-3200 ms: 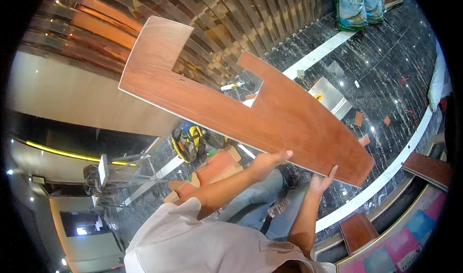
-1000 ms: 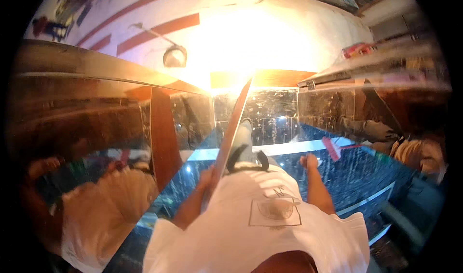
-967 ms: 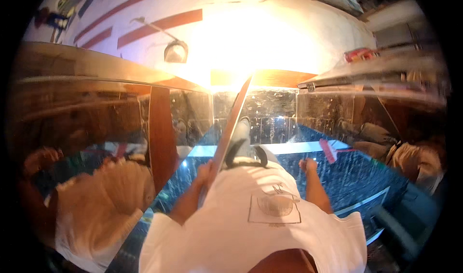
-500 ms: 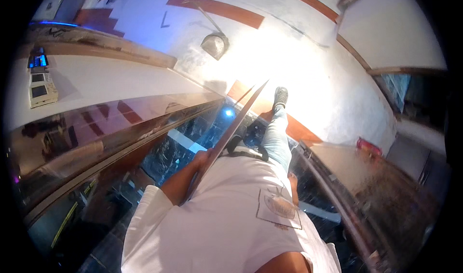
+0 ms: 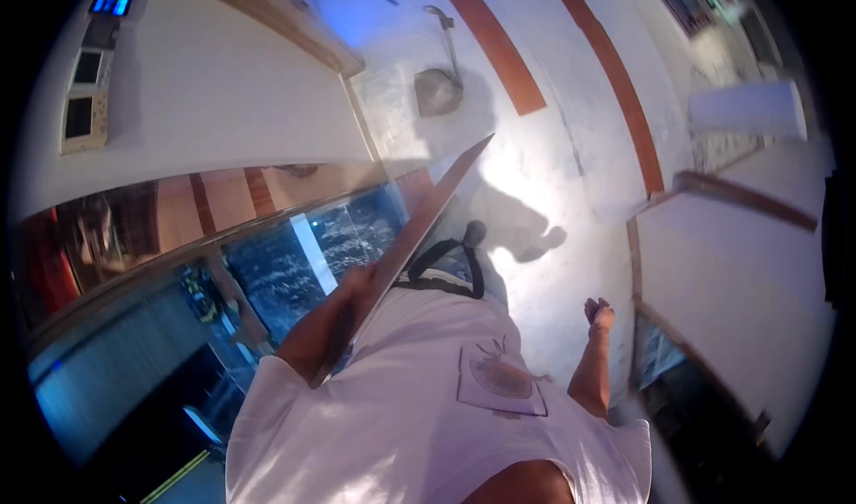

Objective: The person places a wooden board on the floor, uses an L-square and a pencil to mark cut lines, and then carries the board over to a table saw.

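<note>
My left hand (image 5: pixel 359 279) is closed around a long, thin brown plank (image 5: pixel 417 229). I carry it at my left side, tilted, with its far end reaching forward over the floor. Part of the hand is hidden behind the plank. Out to the right, my right hand (image 5: pixel 600 314) hangs away from my body. Its fingers look loosely curled and a little apart, with nothing visible in them. Below my white shirt, dark cords (image 5: pixel 437 256) dangle at the waist.
A long-handled dustpan (image 5: pixel 437 91) stands ahead on the pale, dusty floor. Brown strips (image 5: pixel 490 40) run along that floor. To the left is a white counter (image 5: pixel 232 85) holding cream-coloured devices (image 5: pixel 86 116). White panels (image 5: pixel 713 272) and a white cylinder (image 5: pixel 744 110) are at the right.
I have moved forward and turned, bringing the dustpan and left counter nearer. My right hand has come into view at the right. The plank stays in my left hand.
</note>
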Demonstrator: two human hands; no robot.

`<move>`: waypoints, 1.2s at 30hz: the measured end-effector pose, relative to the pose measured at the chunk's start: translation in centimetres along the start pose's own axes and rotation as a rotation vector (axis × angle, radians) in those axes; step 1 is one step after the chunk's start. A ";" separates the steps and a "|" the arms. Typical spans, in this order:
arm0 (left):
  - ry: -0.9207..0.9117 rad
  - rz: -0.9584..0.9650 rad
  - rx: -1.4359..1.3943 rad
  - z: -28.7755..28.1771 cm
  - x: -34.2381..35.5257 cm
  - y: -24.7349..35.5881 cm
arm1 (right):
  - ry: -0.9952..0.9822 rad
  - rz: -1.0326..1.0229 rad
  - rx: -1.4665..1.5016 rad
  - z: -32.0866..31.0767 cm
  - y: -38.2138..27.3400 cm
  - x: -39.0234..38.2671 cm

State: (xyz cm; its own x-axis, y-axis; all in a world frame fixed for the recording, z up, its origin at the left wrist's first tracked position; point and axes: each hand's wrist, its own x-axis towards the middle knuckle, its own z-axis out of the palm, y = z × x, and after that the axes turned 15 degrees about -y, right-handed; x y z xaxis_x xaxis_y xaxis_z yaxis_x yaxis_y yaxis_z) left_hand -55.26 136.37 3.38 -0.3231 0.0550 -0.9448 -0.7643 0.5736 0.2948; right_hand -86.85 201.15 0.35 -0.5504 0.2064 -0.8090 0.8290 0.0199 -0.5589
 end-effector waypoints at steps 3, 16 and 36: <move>0.131 -0.067 -0.247 0.9 2.6 1.2 | -0.088 -0.110 -0.074 4.4 -12.2 5.7; 0.234 -0.066 -0.534 -11.3 13.3 18.4 | -0.733 -0.146 -0.560 30.1 -31.0 9.2; 1.075 -0.038 -0.490 -42.3 13.4 58.4 | -1.371 0.345 -0.427 56.5 -60.3 12.3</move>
State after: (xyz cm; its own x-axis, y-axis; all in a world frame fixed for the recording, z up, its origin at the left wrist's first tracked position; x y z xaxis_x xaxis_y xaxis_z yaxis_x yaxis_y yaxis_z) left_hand -127.80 136.07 14.02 -0.4207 -0.8054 -0.4176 -0.8405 0.1727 0.5136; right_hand -149.20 147.25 13.85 0.2151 -0.8002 -0.5599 0.7676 0.4930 -0.4097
